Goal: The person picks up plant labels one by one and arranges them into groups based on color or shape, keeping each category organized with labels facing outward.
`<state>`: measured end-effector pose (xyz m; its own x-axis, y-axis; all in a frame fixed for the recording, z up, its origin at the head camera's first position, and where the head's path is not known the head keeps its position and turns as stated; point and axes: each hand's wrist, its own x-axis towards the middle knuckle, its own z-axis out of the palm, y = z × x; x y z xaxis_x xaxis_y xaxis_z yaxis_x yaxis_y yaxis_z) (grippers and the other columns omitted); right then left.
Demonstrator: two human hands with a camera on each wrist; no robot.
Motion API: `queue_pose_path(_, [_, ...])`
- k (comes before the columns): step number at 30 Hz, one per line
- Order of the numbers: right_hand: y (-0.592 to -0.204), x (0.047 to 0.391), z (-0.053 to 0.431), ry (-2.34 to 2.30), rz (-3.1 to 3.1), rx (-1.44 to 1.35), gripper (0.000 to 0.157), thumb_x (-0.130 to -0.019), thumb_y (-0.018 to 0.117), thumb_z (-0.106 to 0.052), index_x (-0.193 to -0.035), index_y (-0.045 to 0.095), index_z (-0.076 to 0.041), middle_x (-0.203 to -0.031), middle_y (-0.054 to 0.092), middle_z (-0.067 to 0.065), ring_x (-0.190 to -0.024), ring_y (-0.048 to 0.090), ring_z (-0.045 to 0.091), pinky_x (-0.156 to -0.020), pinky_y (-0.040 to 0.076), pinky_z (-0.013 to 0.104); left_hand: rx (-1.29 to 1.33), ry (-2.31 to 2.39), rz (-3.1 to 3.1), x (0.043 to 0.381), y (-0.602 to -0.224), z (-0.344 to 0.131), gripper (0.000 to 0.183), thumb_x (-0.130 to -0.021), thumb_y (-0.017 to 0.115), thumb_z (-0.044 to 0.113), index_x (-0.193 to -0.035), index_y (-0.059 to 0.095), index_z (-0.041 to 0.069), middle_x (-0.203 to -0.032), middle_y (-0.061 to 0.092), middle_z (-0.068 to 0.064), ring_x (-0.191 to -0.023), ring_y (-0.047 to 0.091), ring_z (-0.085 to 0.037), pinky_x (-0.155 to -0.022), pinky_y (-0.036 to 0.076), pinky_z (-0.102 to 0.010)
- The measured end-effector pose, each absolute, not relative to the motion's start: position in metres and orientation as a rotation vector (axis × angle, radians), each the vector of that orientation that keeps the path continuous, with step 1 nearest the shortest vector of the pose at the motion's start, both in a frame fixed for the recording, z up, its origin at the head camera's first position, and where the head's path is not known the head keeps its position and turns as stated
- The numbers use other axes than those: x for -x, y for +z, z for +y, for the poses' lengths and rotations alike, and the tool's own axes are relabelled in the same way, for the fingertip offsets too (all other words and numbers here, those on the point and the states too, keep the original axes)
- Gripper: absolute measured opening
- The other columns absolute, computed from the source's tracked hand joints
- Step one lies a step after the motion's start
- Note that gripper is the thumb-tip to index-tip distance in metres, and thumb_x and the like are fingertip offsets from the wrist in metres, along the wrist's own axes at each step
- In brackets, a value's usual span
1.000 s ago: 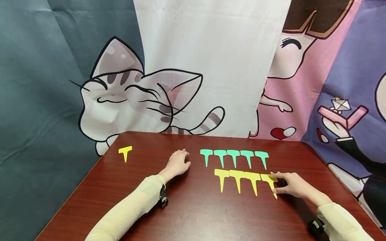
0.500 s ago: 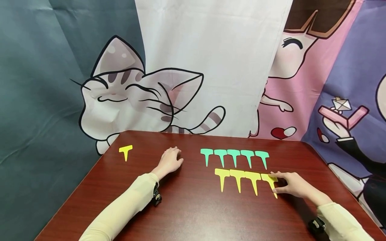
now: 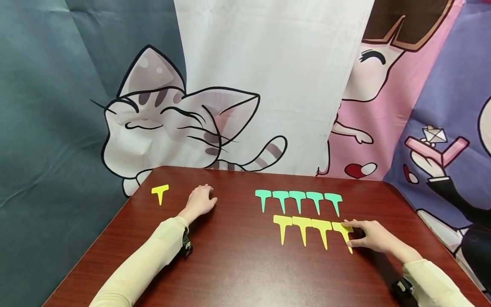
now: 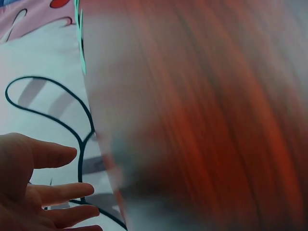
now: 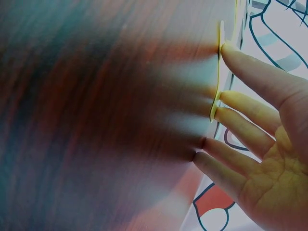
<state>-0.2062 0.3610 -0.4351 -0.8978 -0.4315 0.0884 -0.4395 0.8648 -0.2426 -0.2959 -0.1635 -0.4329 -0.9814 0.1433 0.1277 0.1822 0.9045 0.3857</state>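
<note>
My right hand [image 3: 374, 235] rests its fingertips and thumb on the rightmost yellow T-shaped plant label [image 3: 341, 226]. In the right wrist view its fingers are spread and fairly straight, and the label [image 5: 217, 79] shows edge-on under the tips. Left of it, more yellow plant labels [image 3: 301, 221] lie in a row, crossbars end to end. A row of mint-green plant labels [image 3: 297, 196] lies behind them. My left hand [image 3: 199, 201] is over the left part of the table, holding nothing, fingers extended in the left wrist view. A lone yellow plant label [image 3: 160, 190] lies left of it.
The dark red wooden table [image 3: 238, 256] ends at a back edge in front of a hanging cartoon backdrop [image 3: 284, 85]. A black wrist camera [image 3: 186, 246] sits under the left sleeve, and another camera [image 3: 403, 286] under the right one.
My left hand has moved left across the table, toward the lone yellow plant label. The right hand and the rows of labels have stayed in place.
</note>
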Motion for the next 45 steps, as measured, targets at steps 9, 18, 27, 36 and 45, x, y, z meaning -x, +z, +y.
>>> queue_pose_path(9, [-0.436,0.205,0.361,0.403,-3.008,-0.694,0.064,-0.070,0.078,-0.048,-0.119,0.066,-0.008,-0.115,0.067,0.016,-0.108,0.061,0.038,-0.086,0.049,0.053,0.203,-0.598,-2.963,0.299,-0.434,-0.189,0.044,-0.090,0.059,0.022,-0.123,0.056,-0.006,-0.138,0.045,-0.030,-0.129,0.040,-0.046,-0.107,0.032,-0.056])
queue_pose_path(18, [-0.436,0.206,0.361,0.398,-3.011,-0.695,0.064,-0.070,0.079,-0.046,-0.119,0.066,-0.008,-0.115,0.067,0.017,-0.108,0.061,0.039,-0.086,0.049,0.053,0.099,-0.586,-2.964,0.299,-0.433,-0.213,0.043,-0.091,0.058,0.021,-0.123,0.056,-0.007,-0.139,0.043,-0.032,-0.128,0.039,-0.047,-0.103,0.035,-0.059])
queue_pose_path(27, [-0.434,0.205,0.359,0.409,-3.007,-0.701,0.063,-0.071,0.078,-0.044,-0.120,0.066,-0.007,-0.118,0.066,0.017,-0.111,0.059,0.041,-0.089,0.046,0.055,0.022,-0.562,-2.966,0.300,-0.430,-0.238,0.043,-0.091,0.056,0.021,-0.122,0.055,-0.009,-0.138,0.043,-0.033,-0.129,0.038,-0.048,-0.104,0.033,-0.060])
queue_pose_path(36, [-0.436,0.206,0.361,0.410,-3.012,-0.689,0.064,-0.070,0.078,-0.047,-0.120,0.066,-0.008,-0.116,0.066,0.018,-0.109,0.061,0.039,-0.088,0.048,0.054,-0.054,-0.513,-2.959,0.297,-0.429,-0.259,0.041,-0.091,0.055,0.021,-0.117,0.058,-0.010,-0.126,0.053,-0.032,-0.117,0.046,-0.047,-0.092,0.041,-0.061])
queue_pose_path(45, [-0.436,0.206,0.361,0.382,-2.990,-0.703,0.063,-0.070,0.078,-0.047,-0.119,0.066,-0.009,-0.116,0.068,0.013,-0.108,0.062,0.036,-0.086,0.049,0.051,-0.150,-0.497,-2.971,0.297,-0.428,-0.275,0.042,-0.090,0.054,0.022,-0.119,0.057,-0.009,-0.129,0.048,-0.033,-0.116,0.044,-0.050,-0.093,0.039,-0.061])
